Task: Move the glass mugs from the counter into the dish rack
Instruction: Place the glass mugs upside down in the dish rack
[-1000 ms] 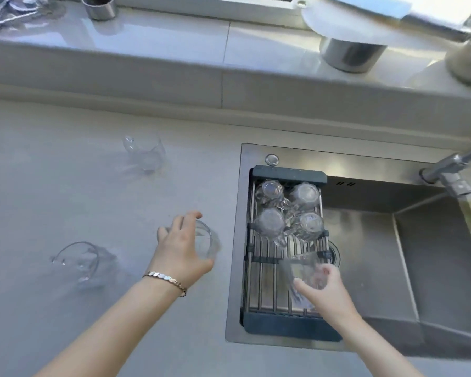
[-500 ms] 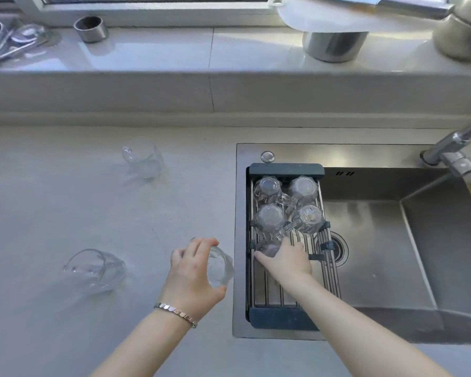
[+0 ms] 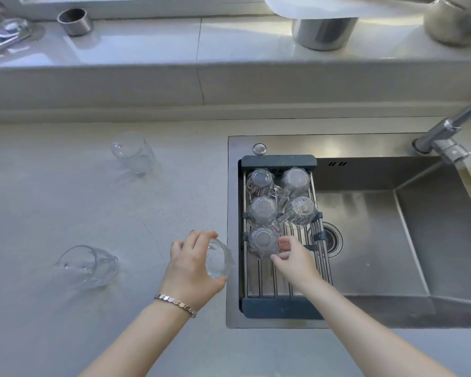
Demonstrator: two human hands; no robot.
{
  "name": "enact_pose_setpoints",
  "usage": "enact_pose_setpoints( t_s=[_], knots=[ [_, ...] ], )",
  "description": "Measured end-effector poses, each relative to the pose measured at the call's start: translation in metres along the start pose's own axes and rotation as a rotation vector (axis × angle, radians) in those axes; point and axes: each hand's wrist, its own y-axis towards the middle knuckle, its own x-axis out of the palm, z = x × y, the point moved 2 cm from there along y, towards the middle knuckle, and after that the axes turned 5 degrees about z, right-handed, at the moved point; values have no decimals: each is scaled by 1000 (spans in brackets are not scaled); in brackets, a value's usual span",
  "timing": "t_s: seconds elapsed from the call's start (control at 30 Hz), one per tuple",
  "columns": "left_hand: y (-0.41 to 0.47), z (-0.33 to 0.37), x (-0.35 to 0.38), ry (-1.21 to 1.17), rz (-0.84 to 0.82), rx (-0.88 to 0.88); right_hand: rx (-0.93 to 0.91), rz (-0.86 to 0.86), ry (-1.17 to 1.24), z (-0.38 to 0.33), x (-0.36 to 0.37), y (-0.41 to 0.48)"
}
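Note:
The dish rack (image 3: 279, 308) spans the sink's left side and holds several upside-down glass mugs (image 3: 263, 210) in its far half. My right hand (image 3: 291, 258) touches the nearest upside-down mug (image 3: 261, 242) in the rack, fingers on its right side. My left hand (image 3: 193, 268) grips another glass mug (image 3: 219, 258), tilted, just above the counter beside the sink's left rim. Two more glass mugs remain on the counter: one lying at the left (image 3: 89, 265) and one farther back (image 3: 133, 152).
The steel sink (image 3: 378, 240) lies to the right of the rack, with a faucet (image 3: 446, 137) at its back right. On the raised ledge behind stand a small metal cup (image 3: 75, 21), utensils (image 3: 3, 34) and a metal pot (image 3: 324, 31).
My right hand carried a mug to the rack and set it upside down in the near-left spot. My left hand lifted its mug and moved right toward the sink rim.

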Motion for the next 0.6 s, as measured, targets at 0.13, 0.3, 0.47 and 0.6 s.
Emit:
enact_pose_setpoints(
  t_s=[0.13,0.3,0.47,0.6],
  knots=[
    [5,15,4,-108,-54,-61,-243,-127,-148,0,-24,-15],
    [15,50,10,-505,-165,-199,-575,-98,-16,0,-39,-55],
    [15,76,27,-636,-260,-67,-290,-89,634,6,-69,-57],
    [19,80,45,-740,-332,-50,-104,-206,685,18,-82,-51]
  ],
)
